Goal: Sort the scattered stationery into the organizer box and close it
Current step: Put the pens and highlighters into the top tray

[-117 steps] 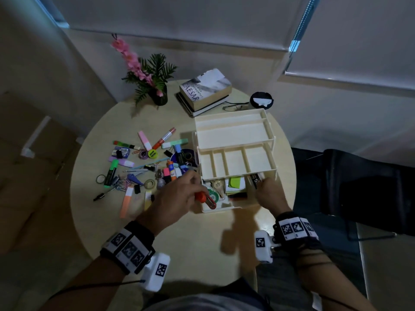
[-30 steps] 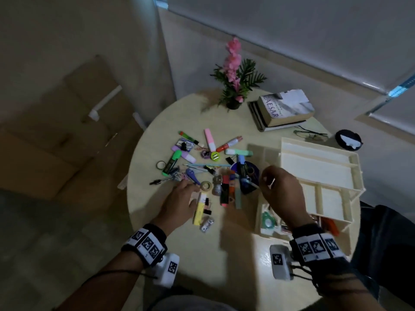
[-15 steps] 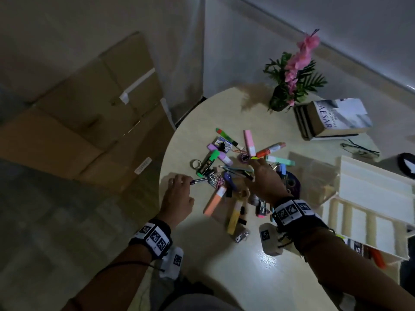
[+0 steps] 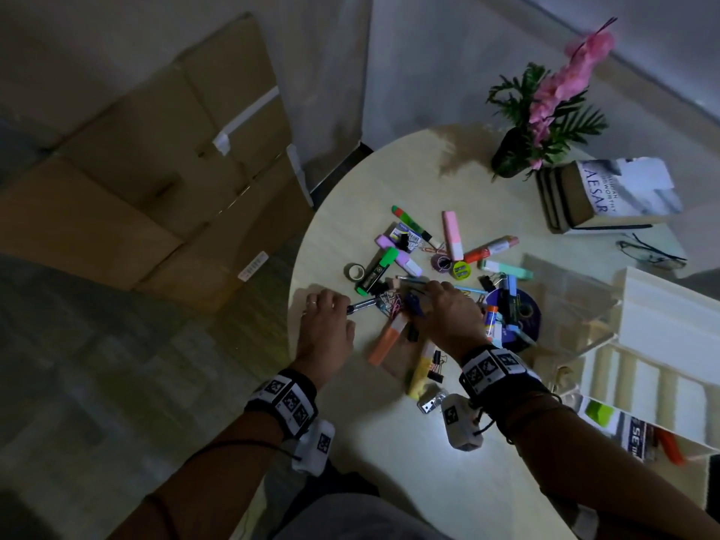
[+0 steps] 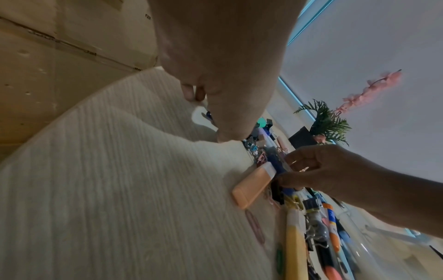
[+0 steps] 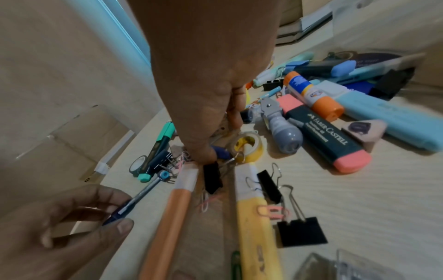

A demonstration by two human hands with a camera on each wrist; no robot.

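Note:
Scattered stationery (image 4: pixel 448 267) lies in a heap on the round table (image 4: pixel 389 442): highlighters, binder clips, tape rolls, paper clips. My left hand (image 4: pixel 343 305) pinches the tip end of a silver pen (image 4: pixel 364 304) at the heap's left edge; the right wrist view shows that pen (image 6: pixel 141 195) between thumb and fingers. My right hand (image 4: pixel 422 294) reaches down into the heap's middle and pinches a dark blue item (image 5: pixel 278 164), beside an orange highlighter (image 4: pixel 387 339). The white organizer box (image 4: pixel 662 325) stands open at the right, its drawer (image 4: pixel 643 434) pulled out.
A flower pot (image 4: pixel 510 153), stacked books (image 4: pixel 607 196) and glasses (image 4: pixel 650 253) sit at the table's far side. A clear plastic lid (image 4: pixel 565 305) lies between the heap and the box. Cardboard boxes (image 4: pixel 156 169) stand on the floor to the left.
My right hand left the box side and came over into the heap's middle. My left hand slid left to the pen and took hold of its end.

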